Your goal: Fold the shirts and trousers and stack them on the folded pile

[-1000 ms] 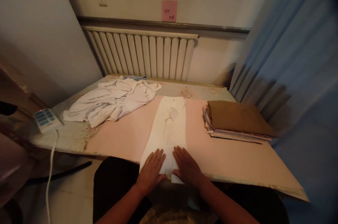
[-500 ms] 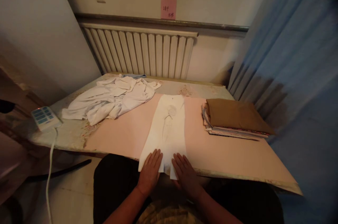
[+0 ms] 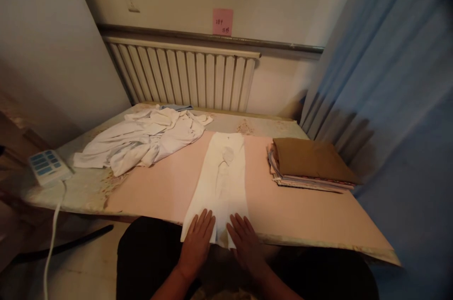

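A small pair of white trousers (image 3: pixel 225 182) lies flat on the pink sheet (image 3: pixel 161 189), waist end away from me and leg ends at the table's front edge. Wrinkles run down its middle below a round mark. My left hand (image 3: pixel 198 238) rests with fingers stretched out on the left leg end. On the right leg end lies my right hand (image 3: pixel 244 241), flat with its fingers extended. Neither hand grips anything.
A crumpled heap of white clothes (image 3: pixel 145 137) lies at the left back. Folded brown cloth (image 3: pixel 314 161) tops a stack on the right. A power strip (image 3: pixel 49 167) with a white cord sits at the left corner. Behind are a radiator (image 3: pixel 191 78) and a blue curtain (image 3: pixel 382 102).
The view has shifted slightly, so the table appears lower and a little further left. Both hands stay flat on the trouser leg ends.
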`<state>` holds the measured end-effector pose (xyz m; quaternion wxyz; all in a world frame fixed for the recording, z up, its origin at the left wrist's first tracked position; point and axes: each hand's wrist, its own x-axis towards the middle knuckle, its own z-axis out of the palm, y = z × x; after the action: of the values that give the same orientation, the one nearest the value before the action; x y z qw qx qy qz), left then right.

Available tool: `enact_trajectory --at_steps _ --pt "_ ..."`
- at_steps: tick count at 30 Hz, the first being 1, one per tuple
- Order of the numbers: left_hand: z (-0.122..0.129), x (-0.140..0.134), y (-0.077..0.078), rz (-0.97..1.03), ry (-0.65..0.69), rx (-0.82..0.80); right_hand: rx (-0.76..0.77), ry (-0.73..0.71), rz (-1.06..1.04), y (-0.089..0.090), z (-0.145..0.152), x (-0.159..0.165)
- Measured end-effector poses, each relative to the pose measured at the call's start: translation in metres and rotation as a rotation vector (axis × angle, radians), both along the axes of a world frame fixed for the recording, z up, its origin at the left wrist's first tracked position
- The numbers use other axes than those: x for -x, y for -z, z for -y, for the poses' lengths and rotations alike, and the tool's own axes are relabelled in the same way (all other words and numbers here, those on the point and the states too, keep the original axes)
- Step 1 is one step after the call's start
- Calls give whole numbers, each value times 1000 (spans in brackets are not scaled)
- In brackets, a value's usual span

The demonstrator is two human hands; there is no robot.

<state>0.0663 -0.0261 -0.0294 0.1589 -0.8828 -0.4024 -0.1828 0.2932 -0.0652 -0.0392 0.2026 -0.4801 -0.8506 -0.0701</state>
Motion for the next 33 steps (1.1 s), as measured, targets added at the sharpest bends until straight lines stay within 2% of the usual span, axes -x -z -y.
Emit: enact_trajectory --at_steps 14,22,33 --pt "2 9 0 -9 11 0 27 14 55 12 2 3" --pt "3 6 0 40 -7 -25 -55 28 54 18 -1 5" --pt "-2 8 11 51 4 -26 -234 2 89 18 -7 4"
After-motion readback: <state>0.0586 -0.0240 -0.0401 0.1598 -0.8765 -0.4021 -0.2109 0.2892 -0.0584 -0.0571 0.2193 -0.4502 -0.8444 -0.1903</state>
